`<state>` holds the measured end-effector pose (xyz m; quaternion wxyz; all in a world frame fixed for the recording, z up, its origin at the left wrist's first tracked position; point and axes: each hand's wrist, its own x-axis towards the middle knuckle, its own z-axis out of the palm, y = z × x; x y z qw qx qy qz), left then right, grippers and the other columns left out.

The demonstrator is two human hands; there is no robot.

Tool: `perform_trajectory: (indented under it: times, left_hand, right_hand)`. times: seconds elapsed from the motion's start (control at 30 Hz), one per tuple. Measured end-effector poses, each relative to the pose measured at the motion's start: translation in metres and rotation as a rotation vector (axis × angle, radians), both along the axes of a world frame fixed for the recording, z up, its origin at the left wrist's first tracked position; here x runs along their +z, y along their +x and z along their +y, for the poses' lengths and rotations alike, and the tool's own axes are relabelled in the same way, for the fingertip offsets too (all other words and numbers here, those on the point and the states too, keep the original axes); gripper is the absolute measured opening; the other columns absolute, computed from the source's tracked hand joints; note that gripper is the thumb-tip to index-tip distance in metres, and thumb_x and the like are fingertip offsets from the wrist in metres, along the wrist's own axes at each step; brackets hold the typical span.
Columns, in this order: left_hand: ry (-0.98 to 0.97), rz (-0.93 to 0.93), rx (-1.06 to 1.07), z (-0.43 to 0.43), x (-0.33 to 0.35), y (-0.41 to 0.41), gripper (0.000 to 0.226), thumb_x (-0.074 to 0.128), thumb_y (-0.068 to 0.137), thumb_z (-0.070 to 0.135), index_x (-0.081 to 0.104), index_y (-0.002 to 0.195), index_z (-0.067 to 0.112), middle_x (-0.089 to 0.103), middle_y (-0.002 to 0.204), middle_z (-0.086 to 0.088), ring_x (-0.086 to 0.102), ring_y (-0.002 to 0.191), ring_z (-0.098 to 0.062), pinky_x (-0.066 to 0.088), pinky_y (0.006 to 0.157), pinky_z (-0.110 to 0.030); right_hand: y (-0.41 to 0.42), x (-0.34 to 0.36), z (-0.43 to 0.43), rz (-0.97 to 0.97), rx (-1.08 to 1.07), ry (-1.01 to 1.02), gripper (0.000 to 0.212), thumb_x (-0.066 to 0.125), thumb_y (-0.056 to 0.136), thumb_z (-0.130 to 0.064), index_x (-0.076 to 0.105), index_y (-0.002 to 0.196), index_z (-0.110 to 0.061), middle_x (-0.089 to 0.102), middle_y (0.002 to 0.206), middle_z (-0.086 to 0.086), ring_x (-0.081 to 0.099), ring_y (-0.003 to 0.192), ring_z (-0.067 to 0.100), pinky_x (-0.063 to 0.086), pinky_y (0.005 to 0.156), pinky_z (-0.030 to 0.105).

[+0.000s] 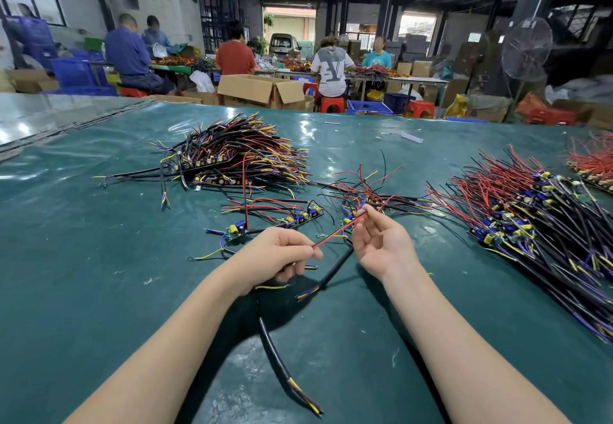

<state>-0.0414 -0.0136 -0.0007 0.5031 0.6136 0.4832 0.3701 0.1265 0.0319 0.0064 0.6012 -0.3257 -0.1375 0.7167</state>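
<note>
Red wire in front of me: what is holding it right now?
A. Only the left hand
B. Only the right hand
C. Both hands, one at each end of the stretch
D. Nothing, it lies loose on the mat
C: the left hand pinches the near end of the red wire and the right hand pinches it farther along, so it runs straight between them above the green mat.

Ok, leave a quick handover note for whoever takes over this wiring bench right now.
Left hand pinches the near end of a thin red wire; a black sheathed cable runs out from under it.
Right hand pinches the same wire farther along.
Small green circuit boards lie just beyond the hands; black-cabled pile far left, red-wired pile right, on the green table mat.
Done: unclear for this piece. Left: probably tidy this wire, then add the piece to a pile.
</note>
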Motion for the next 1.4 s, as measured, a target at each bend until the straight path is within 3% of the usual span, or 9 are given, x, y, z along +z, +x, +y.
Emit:
perform_trajectory:
  times: [0.17,0.33,0.47,0.7,0.83,0.97,1.17,1.23,1.4]
  left_hand:
    - [-0.084,-0.268,0.082,0.006,0.003,-0.006,0.034,0.034,0.091,-0.01,0.065,0.083,0.003,0.058,0.05,0.001,0.051,0.043,-0.006,0.041,0.042,-0.015]
    - [-0.098,-0.284,0.079,0.005,0.0,-0.007,0.03,0.04,0.093,-0.006,0.065,0.084,0.008,0.06,0.055,0.002,0.053,0.045,-0.007,0.047,0.046,-0.02]
    - [-0.111,-0.308,0.084,0.004,0.0,-0.004,0.028,0.045,0.092,-0.004,0.065,0.076,0.007,0.062,0.059,-0.003,0.056,0.047,-0.009,0.051,0.048,-0.023]
    - [-0.152,-0.362,0.116,0.005,0.001,-0.005,0.018,0.046,0.089,-0.01,0.06,0.089,0.001,0.069,0.069,-0.01,0.067,0.059,-0.015,0.059,0.064,-0.027]
    - [-0.093,-0.325,0.173,0.005,0.0,-0.007,0.026,0.053,0.086,-0.011,0.052,0.103,0.008,0.065,0.081,-0.014,0.068,0.062,-0.016,0.058,0.063,-0.025]
    - [-0.025,-0.14,0.201,0.008,-0.004,-0.009,0.033,0.061,0.082,-0.006,0.05,0.103,0.017,0.07,0.083,-0.011,0.066,0.067,-0.02,0.053,0.077,-0.033]
    - [0.077,-0.026,0.225,0.009,-0.009,-0.003,0.038,0.062,0.077,-0.01,0.048,0.099,0.018,0.07,0.062,-0.001,0.059,0.063,-0.022,0.049,0.061,-0.022]
    - [0.119,0.0,0.252,0.01,-0.011,-0.001,0.039,0.063,0.076,-0.01,0.047,0.099,0.018,0.069,0.06,-0.001,0.059,0.064,-0.023,0.052,0.069,-0.029]
    - [0.168,0.035,0.273,0.01,-0.014,0.0,0.042,0.066,0.073,-0.007,0.047,0.096,0.022,0.069,0.069,-0.01,0.061,0.068,-0.024,0.052,0.084,-0.05]
  right_hand:
    - [0.003,0.007,0.0,-0.016,0.079,0.048,0.015,0.053,0.09,-0.006,0.06,0.078,-0.002,0.065,0.05,0.004,0.061,0.041,0.01,0.05,0.041,0.016]
    - [-0.016,0.005,-0.012,-0.467,0.407,0.265,0.015,0.053,0.087,-0.001,0.063,0.079,-0.009,0.068,0.061,0.001,0.065,0.055,0.008,0.051,0.05,0.017]
    - [-0.026,0.001,-0.017,-0.72,0.36,0.437,0.02,0.054,0.089,-0.004,0.06,0.072,-0.013,0.065,0.053,-0.006,0.061,0.052,0.001,0.045,0.048,0.012]
    - [-0.026,-0.004,-0.012,-0.607,0.214,0.407,0.02,0.053,0.088,0.001,0.056,0.071,-0.008,0.055,0.052,-0.001,0.053,0.045,0.004,0.047,0.046,0.015]
    - [-0.028,-0.009,-0.013,-0.695,0.33,0.414,0.02,0.054,0.086,0.004,0.059,0.07,-0.007,0.057,0.05,0.0,0.054,0.044,0.005,0.047,0.049,0.013]
    - [-0.032,-0.013,-0.013,-0.83,0.333,0.475,0.026,0.058,0.083,0.005,0.059,0.061,-0.009,0.053,0.046,-0.004,0.05,0.047,0.007,0.046,0.049,0.014]
    - [-0.041,-0.02,-0.014,-0.988,0.203,0.487,0.026,0.056,0.081,0.007,0.056,0.058,-0.006,0.052,0.059,0.01,0.052,0.056,0.021,0.052,0.054,0.028]
    - [-0.045,-0.023,-0.014,-1.108,0.141,0.508,0.02,0.056,0.081,0.002,0.059,0.061,0.003,0.052,0.062,0.014,0.051,0.06,0.022,0.053,0.062,0.038]
    - [-0.043,-0.022,-0.014,-1.164,0.112,0.542,0.024,0.058,0.083,-0.005,0.062,0.071,0.015,0.051,0.059,0.014,0.049,0.052,0.019,0.05,0.045,0.021]
